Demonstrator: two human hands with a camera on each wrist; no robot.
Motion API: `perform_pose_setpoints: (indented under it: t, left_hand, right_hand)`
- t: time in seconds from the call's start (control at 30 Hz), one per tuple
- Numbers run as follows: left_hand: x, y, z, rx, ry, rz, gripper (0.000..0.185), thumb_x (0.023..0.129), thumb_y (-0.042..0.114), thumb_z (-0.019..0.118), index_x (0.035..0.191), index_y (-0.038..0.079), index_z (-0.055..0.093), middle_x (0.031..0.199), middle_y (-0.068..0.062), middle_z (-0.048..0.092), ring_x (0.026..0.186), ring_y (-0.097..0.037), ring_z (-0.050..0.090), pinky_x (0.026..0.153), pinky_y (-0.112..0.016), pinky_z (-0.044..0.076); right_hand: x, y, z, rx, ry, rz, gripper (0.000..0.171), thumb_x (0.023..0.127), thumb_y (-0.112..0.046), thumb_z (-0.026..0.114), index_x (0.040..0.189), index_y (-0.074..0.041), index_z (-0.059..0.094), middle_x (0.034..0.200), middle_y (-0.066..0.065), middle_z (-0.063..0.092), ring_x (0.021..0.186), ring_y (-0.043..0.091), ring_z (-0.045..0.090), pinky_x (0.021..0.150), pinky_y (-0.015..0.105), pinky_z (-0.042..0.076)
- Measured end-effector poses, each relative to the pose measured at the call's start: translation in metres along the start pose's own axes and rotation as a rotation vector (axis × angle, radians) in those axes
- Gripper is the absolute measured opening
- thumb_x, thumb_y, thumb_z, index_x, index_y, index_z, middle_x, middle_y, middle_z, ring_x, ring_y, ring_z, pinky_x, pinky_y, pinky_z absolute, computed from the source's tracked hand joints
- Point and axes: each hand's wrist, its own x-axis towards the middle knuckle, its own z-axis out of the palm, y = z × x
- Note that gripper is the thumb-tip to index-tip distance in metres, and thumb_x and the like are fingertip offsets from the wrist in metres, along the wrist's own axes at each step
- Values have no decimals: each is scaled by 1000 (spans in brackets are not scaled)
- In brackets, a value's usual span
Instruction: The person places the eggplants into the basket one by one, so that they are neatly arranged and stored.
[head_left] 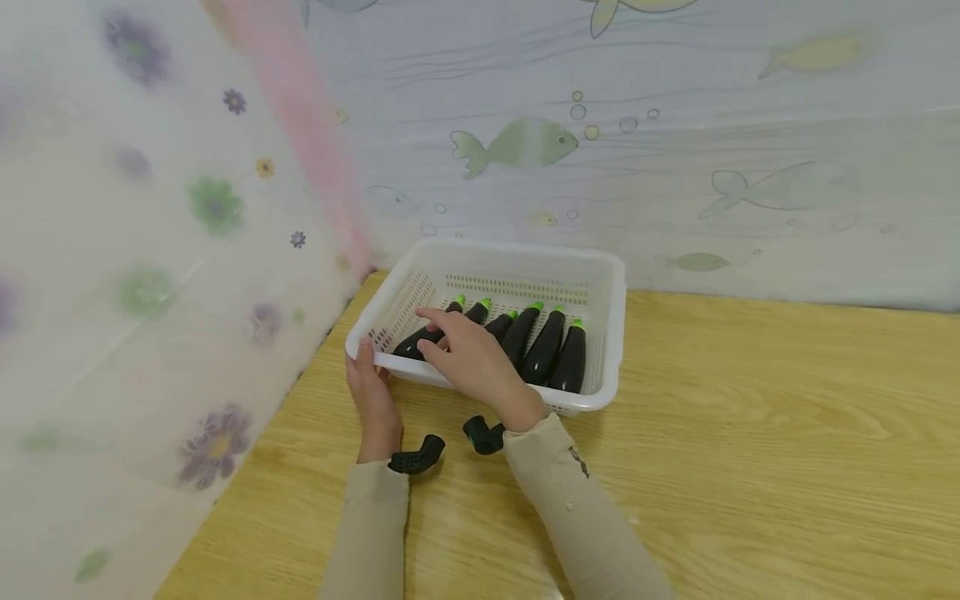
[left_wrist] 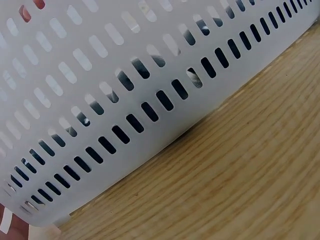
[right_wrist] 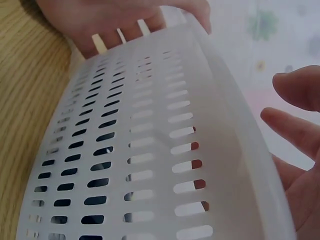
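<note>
A white plastic basket (head_left: pixel 617 333) with slotted walls sits on the table, several dark eggplants (head_left: pixel 545 350) with bright green stems lying side by side inside. At its front left corner my left hand (head_left: pixel 372 400) grips the basket, thumb over the rim and fingers against the outside wall, as the right wrist view also shows. My right hand (head_left: pixel 476 357) hovers over the front rim above the eggplants, fingers spread and holding nothing. It hides part of the eggplants on the left. In the left wrist view, the slotted basket wall (left_wrist: pixel 150 85) shows dark shapes through its holes.
The wood-grain table (head_left: pixel 750 433) extends to the right and front. Behind the basket stands a wall (head_left: pixel 637 208) with fish drawings, and on the left a flowered wall (head_left: pixel 150 350) meets it at the corner. Both wrists wear small black devices (head_left: pixel 420 457).
</note>
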Motion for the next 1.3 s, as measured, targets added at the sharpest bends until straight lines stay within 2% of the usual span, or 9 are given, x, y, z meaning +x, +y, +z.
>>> perform_pose_setpoints:
  t: [0.1,0.37,0.6,0.83,1.0,1.1,1.17,1.3]
  left_hand:
    - [5,-8,1,-10,-21,12,49,88,50,44,130,24,39,128,-1,43,115,-16,41,94,-38,30]
    - [16,-11,8,-123,-45,33,48,91,47,39,127,14,41,128,-6,42,119,-18,40,98,-40,29]
    - [29,-8,5,-57,-70,16,50,90,49,40,128,17,41,128,-4,41,117,-17,40,98,-38,29]
    - [30,-5,-8,-49,-31,3,48,91,50,38,126,18,43,128,-4,42,116,-17,41,97,-37,30]
    - [26,-9,-16,-76,2,-2,44,91,44,41,122,13,47,123,-6,45,112,-21,44,94,-36,33]
    - [26,-11,-21,-50,-6,13,42,91,42,44,120,11,49,121,-8,46,110,-22,45,93,-36,34]
    - [26,-12,-24,-29,-23,6,43,90,42,45,120,11,49,122,-8,46,110,-22,45,94,-36,34]
    - [22,-15,-33,39,-70,-45,44,90,43,45,120,11,48,121,-7,46,110,-21,45,93,-35,34]
  right_hand:
    - [-4,-1,-4,-29,15,-12,45,91,-36,46,134,-28,38,117,-8,51,88,5,53,73,29,45]
    - [-20,8,-15,-105,55,-44,45,91,-34,47,135,-27,38,123,-6,46,88,3,54,72,27,46]
    - [-39,17,-27,-159,156,-124,42,91,-30,47,132,-23,42,126,-5,42,86,-2,53,64,20,44]
    - [-58,35,-36,-256,138,-147,42,91,-31,45,132,-24,41,125,-8,42,79,-5,52,59,18,43]
    - [-73,46,-41,-309,134,-160,39,92,-31,44,131,-23,43,120,-7,47,80,-4,53,60,18,42]
    - [-82,52,-42,-343,161,-183,35,93,-28,44,127,-22,48,117,-8,50,76,-3,52,57,18,41]
    - [-90,57,-43,-334,186,-194,33,94,-28,43,125,-21,50,118,-9,51,75,-1,52,58,19,42]
    - [-116,71,-48,-257,219,-195,33,94,-29,43,125,-19,51,124,-9,48,79,2,53,69,25,45]
